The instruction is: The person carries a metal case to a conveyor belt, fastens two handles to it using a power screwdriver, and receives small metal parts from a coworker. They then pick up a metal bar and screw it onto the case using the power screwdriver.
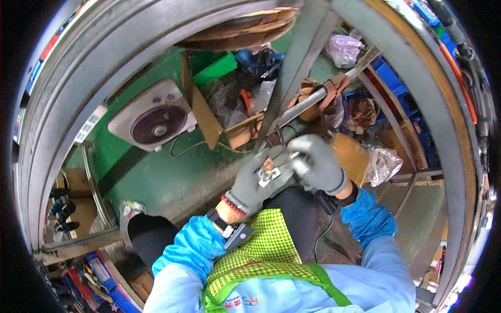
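Note:
My left hand, in a grey work glove, is turned palm up above my lap. On its palm and fingers lie a few small flat metal parts: a silver plate with a hole and a copper-coloured piece. My right hand, gloved too, is beside it with curled fingers round a small shiny metal piece. Motion blurs that piece, so its exact kind does not show. The two hands are close together at the fingertips.
A box fan lies on the green floor, its cable trailing right. An open cardboard box holds plastic bags and tools. Metal frame bars cross ahead of my hands. A clear plastic bag and cardboard piece are at the right.

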Available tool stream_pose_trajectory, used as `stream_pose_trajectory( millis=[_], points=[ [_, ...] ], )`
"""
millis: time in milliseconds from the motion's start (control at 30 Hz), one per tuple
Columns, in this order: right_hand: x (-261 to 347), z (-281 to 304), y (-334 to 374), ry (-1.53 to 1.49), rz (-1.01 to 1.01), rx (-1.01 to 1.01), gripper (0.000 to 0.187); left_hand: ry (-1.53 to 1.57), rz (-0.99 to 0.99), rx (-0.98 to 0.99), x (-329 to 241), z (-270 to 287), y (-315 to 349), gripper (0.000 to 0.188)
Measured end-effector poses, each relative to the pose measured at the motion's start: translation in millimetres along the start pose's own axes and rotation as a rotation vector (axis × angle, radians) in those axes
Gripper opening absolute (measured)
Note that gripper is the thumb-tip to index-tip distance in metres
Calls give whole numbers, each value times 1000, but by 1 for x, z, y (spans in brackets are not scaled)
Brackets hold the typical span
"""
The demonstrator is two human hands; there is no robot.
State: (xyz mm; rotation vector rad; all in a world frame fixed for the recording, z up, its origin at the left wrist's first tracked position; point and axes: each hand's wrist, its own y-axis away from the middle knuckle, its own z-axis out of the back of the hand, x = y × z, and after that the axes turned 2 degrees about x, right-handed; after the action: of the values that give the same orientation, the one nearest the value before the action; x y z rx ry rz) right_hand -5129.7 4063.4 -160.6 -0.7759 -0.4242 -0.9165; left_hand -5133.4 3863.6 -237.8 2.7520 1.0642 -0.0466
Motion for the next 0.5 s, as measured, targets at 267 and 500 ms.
stream_pose_trajectory(
  millis=[267,500],
  points=[
    [-164,68,-56,308,-451,-262,22,13,139,-238,-24,21,57,47],
    [-301,72,-92,576,-355,-216,29,-259,30,-395,-36,17,104,50]
  ],
)
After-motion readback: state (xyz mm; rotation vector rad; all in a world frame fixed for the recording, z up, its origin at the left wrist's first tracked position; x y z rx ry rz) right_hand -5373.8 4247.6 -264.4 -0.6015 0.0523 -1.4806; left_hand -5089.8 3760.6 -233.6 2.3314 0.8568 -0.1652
